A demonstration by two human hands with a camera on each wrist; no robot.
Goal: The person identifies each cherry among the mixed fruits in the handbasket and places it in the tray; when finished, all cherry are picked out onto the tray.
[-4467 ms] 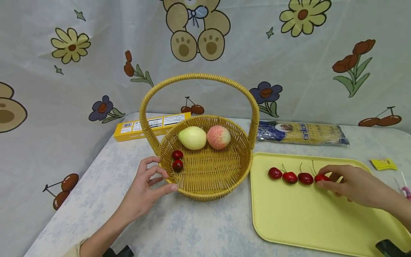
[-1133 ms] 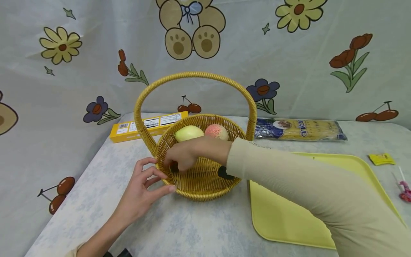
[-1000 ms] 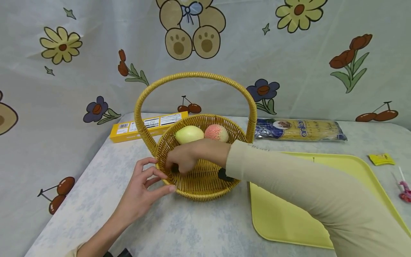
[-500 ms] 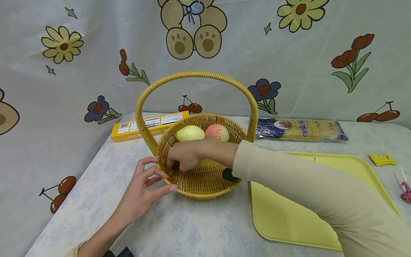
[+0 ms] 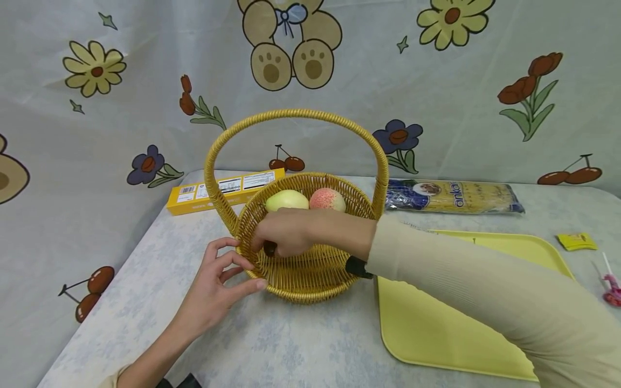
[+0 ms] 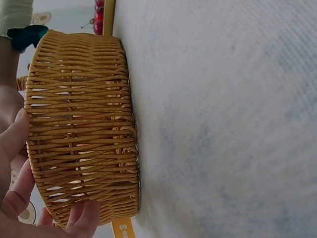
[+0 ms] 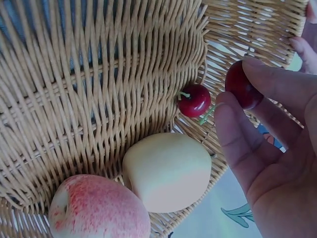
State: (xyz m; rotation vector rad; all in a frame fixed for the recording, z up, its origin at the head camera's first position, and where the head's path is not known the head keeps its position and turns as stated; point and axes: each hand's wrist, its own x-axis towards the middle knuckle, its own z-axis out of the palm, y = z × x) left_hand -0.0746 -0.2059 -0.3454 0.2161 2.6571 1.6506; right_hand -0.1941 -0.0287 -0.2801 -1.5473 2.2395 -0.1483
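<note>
A wicker basket (image 5: 310, 296) with a tall arched handle stands on the table. My left hand (image 5: 220, 285) holds its left rim, the thumb and index finger at the top edge; the left wrist view shows other fingers against the outer wall. Inside the basket, my right hand (image 7: 282, 124) pinches a dark red cherry (image 7: 241, 85) between thumb and fingers. Another cherry (image 7: 194, 100) with a green stem lies in the basket close by. A pale yellow-green pear (image 5: 287, 200) and a pink speckled peach (image 5: 328, 199) sit at the back of the basket.
Right of the basket lies a yellow tray (image 5: 436, 334), partly covered by the right sleeve; red cherries (image 6: 98, 20) show near its edge. Behind are a yellow box (image 5: 194, 199) and a pasta packet (image 5: 451, 195). A yellow wrapper (image 5: 577, 241) and lollipop (image 5: 612, 288) lie far right.
The right hand has gone from a cherry on the tray into the basket, and over the last half second has drawn slightly rightward. The left hand stays at the rim.
</note>
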